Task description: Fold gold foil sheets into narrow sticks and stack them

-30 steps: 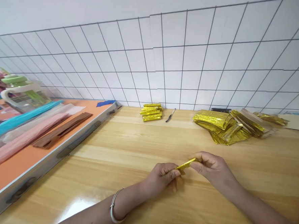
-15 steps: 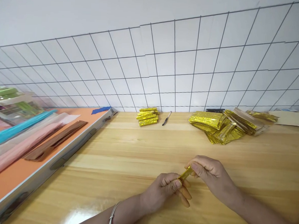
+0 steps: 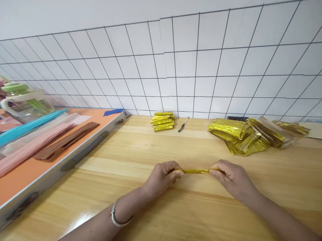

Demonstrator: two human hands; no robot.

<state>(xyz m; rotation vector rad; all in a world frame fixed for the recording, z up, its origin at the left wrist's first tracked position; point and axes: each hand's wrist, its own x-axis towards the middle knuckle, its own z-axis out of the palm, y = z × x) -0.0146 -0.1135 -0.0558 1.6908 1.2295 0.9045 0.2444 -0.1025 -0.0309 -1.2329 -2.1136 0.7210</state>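
Between my hands a narrow strip of shiny gold foil (image 3: 196, 171) is stretched out nearly level above the wooden table. My left hand (image 3: 164, 177) pinches its left end between thumb and fingers. At the opposite end, my right hand (image 3: 230, 177) pinches it the same way. A small stack of gold foil strips (image 3: 163, 121) lies at the back of the table, beyond my left hand. Farther right is a larger heap of flat gold foil bundles (image 3: 236, 136), some with pale wrapping.
A pen (image 3: 183, 124) lies between the two gold piles. To the left, a raised orange board (image 3: 95, 117) carries pink, brown and blue folded paper (image 3: 53, 139) and a clear jug with a green lid (image 3: 17, 87). A white tiled wall (image 3: 181, 63) closes off the back.
My hands have moved apart and slightly up, drawing the gold foil strip from a slant into a nearly level line. More of its length shows. The view has shifted slightly.
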